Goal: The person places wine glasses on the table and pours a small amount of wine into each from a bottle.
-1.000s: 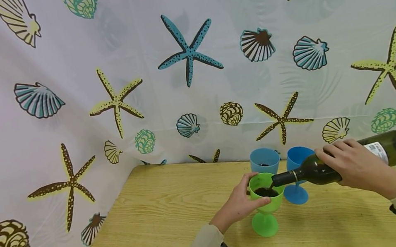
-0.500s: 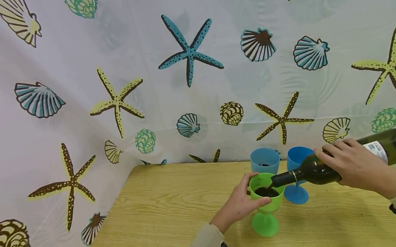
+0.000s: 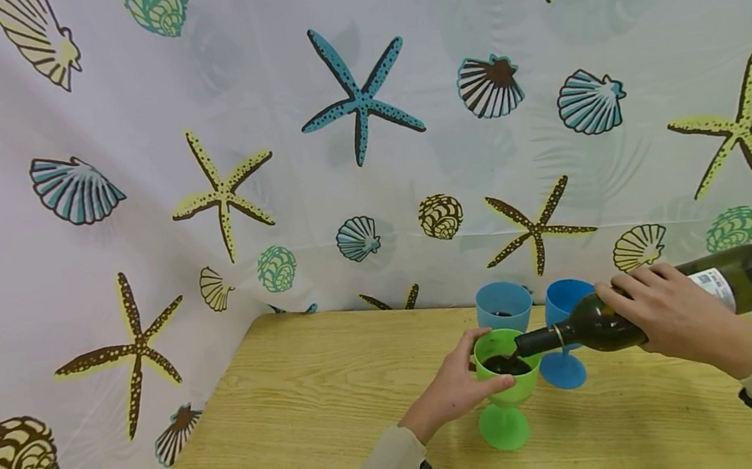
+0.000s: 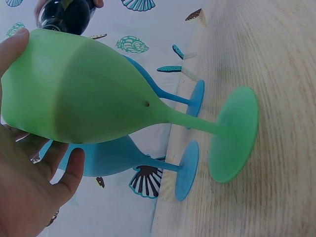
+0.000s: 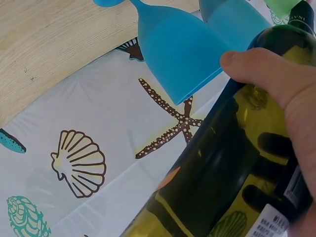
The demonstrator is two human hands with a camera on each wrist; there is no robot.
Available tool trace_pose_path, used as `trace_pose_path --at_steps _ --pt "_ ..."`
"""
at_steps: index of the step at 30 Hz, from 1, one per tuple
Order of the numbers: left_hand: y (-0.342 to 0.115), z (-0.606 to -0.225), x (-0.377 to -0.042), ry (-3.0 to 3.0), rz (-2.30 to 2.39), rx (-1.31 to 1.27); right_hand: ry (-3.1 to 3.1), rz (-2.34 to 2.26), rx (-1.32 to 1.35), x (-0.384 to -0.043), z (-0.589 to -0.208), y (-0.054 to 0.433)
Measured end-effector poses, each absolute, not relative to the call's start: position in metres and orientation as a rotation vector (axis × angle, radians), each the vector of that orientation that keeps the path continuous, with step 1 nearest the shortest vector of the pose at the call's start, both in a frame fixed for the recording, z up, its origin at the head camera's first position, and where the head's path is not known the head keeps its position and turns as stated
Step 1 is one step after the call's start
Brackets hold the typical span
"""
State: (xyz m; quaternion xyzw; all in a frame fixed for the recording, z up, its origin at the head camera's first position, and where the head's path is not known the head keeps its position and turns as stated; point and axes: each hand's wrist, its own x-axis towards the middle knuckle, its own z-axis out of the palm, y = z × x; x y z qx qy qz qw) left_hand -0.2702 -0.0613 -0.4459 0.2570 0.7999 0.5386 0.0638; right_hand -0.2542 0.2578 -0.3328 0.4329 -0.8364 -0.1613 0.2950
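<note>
My left hand (image 3: 449,389) grips a green plastic goblet (image 3: 517,395) round its bowl, thumb and fingers on opposite sides near the rim. Dark liquid (image 3: 503,365) shows inside the goblet, whose foot stands on the wooden table. In my right hand (image 3: 675,314) is a dark green wine bottle (image 3: 594,323), held round its body and tipped with the neck down to the left. Its mouth is at the goblet's rim, over the liquid. From the right wrist, the bottle (image 5: 207,163) is seen close up with the thumb over its shoulder.
Behind the green goblet stands a light blue goblet (image 3: 511,300) with some dark liquid in it. A deeper blue goblet (image 3: 563,370) is to its right, partly behind the bottle. A curtain (image 3: 286,199) printed with shells and starfish hangs along the wooden table's (image 3: 312,401) back and left.
Both hands, the goblet and the bottle hold nearly the same place. The liquid's surface in the green goblet has turned from bubbly to smoother and darker.
</note>
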Motion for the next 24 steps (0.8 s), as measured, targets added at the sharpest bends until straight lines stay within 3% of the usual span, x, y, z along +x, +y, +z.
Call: trace_pose_path --at_steps 24 --pt "-0.060 -0.446 -0.270 2.413 1.627 0.761 -2.351 -0.250 1.059 -0.251 -0.358 0.266"
